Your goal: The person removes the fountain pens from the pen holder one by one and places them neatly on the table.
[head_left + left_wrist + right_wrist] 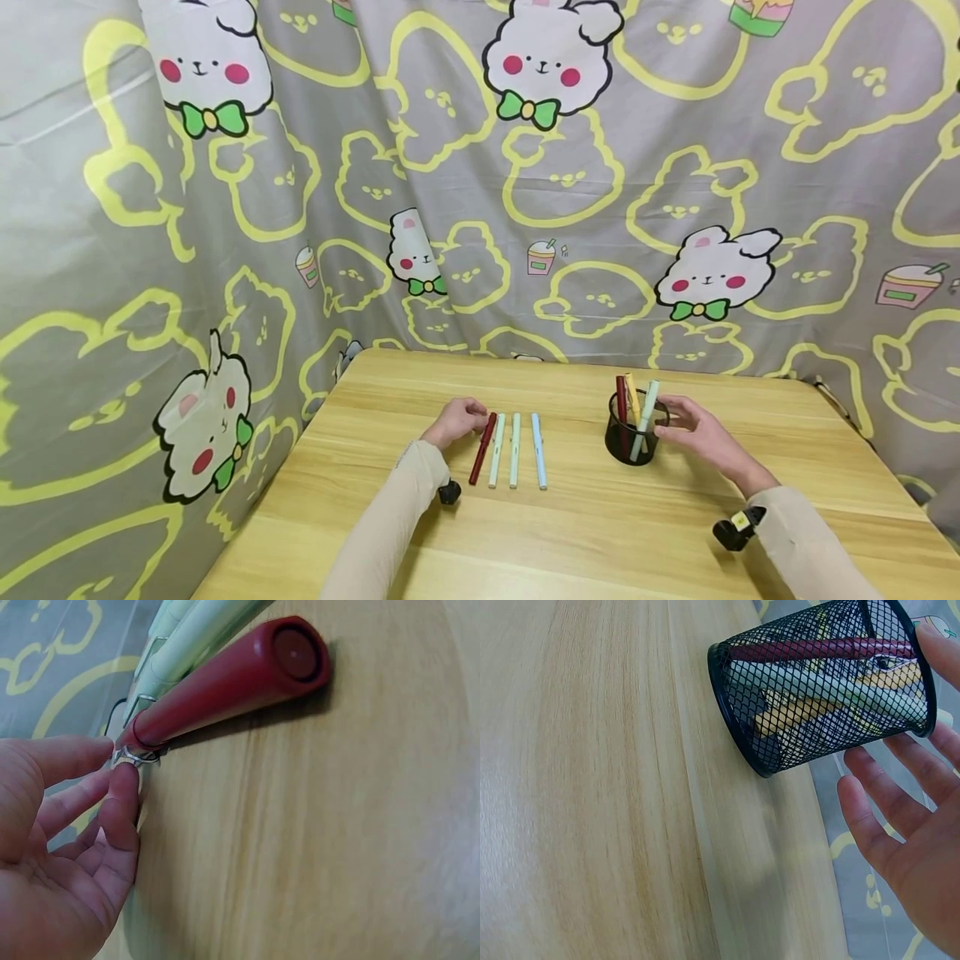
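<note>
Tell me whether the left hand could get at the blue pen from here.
Probably yes. The left hand is at the red pen, with two green pens between it and the blue pen; all lie flat, so it could likely pass over them. Nothing covers the blue pen.

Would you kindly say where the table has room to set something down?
Bare wood lies between the blue pen and the mesh cup, and nearer, between the sleeves. Crowded: the pen row by the left hand, the cup by the right hand.
</note>
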Demonstrator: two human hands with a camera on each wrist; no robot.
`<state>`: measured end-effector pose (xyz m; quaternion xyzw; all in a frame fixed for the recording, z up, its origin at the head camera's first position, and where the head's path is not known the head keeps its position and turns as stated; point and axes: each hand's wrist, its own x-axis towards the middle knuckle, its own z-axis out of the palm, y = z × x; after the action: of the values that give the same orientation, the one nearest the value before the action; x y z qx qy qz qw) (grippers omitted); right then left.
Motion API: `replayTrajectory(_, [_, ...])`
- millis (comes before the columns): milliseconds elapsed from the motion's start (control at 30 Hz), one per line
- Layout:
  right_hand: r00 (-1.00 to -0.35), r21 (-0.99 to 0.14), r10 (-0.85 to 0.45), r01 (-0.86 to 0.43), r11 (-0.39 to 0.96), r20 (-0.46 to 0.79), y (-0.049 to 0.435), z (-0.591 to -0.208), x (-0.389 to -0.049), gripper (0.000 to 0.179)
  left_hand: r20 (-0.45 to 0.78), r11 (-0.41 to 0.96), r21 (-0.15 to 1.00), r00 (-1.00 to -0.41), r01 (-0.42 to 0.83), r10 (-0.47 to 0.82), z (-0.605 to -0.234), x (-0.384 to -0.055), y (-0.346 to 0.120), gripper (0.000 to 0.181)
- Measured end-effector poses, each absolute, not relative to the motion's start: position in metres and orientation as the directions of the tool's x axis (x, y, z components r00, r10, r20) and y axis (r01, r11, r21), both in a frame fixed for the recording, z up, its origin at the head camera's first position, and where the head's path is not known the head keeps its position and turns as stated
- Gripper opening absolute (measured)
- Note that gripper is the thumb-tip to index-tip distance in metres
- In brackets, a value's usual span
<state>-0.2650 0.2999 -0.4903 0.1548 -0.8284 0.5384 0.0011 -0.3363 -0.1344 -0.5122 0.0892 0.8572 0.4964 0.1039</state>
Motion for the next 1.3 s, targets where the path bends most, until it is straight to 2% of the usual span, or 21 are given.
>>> replayTrajectory(167, [-0.951, -0.891, -0.257, -0.262, 0.372, 0.173, 0.3, -0.493, -0.268, 0.063, -0.108, 0.463, 0.886, -0.962, 0.021, 0.25, -0.505, -0.338, -0.137, 0.028])
replayTrajectory(433, [-0.953, -0.893, -0.25, -0.26, 0.368, 0.174, 0.301, -0.493, -0.266, 0.062, -0.038, 0.451, 0.886, -0.951, 0.11, 0.307, -0.476, -0.338, -0.122, 0.032])
replayTrajectory(633, [-0.954, -0.895, -0.252, -0.249, 0.37, 0.161, 0.3, -0.491, -0.265, 0.062, -0.001, 0.408, 0.899, -0.93, 0.16, 0.366, -0.459, -0.334, -0.092, 0.026])
replayTrajectory(867, [-0.957, -0.89, -0.245, -0.245, 0.384, 0.158, 0.3, -0.49, -0.266, 0.062, 0.041, 0.312, 0.929, -0.893, 0.199, 0.448, -0.448, -0.325, -0.049, 0.028])
replayTrajectory(1300, [-0.959, -0.892, -0.238, -0.237, 0.386, 0.152, 0.298, -0.49, -0.265, 0.063, 0.155, 0.118, 0.965, -0.873, 0.234, 0.463, -0.453, -0.315, 0.017, 0.028])
